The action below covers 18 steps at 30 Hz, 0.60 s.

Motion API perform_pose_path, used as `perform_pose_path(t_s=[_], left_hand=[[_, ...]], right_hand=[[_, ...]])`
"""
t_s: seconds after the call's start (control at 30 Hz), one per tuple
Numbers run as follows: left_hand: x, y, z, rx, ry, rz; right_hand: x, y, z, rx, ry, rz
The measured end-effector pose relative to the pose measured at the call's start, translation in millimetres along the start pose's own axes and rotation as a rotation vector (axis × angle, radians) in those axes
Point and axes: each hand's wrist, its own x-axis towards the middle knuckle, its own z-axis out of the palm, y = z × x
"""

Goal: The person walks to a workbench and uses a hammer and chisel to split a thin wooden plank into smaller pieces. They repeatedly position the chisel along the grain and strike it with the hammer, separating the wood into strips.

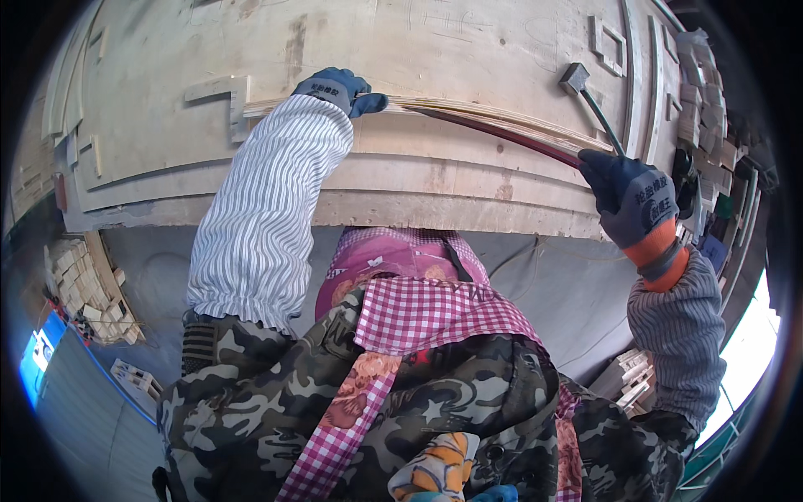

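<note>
My left hand (339, 90), in a grey and blue glove, is closed over a bundle of thin wood strips (485, 113) lying along the near part of the wooden worktop (418, 50). Its thumb points right along the strips. In my right hand (627, 197), gloved with an orange cuff, is the thick end of a long dark red tapering bar (519, 142). The bar's thin dark tip reaches the strips just right of my left hand. Beyond my right hand lies a hammer (575, 78) with a green handle, whose lower end meets the glove's outline; I cannot tell whether they touch.
An L-shaped wood piece (238, 100) is fixed left of my left hand, and a small wooden frame (609, 46) sits at the far right. Stacked wood blocks (703, 92) stand beyond the right edge. More blocks (88, 289) are piled low on the left.
</note>
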Motion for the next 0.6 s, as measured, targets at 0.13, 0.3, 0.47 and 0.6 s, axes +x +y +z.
perform_pose_path(t_s=[0.13,0.3,0.47,0.6], left_hand=[[-4.9,2.2,-7.3,0.021,-0.045,0.067],[-1.5,10.4,-2.0,-0.051,-0.028,-0.095],[-1.4,10.1,5.6,-0.051,0.031,-0.068],[-3.0,12.1,3.5,-0.056,0.012,-0.084]], right_hand=[[4.5,3.8,12.0,0.065,-0.010,0.074],[3.9,4.7,13.8,0.075,0.012,0.081],[-2.2,7.1,15.2,0.046,-0.032,0.090],[-4.2,10.2,16.2,0.097,-0.018,0.068]])
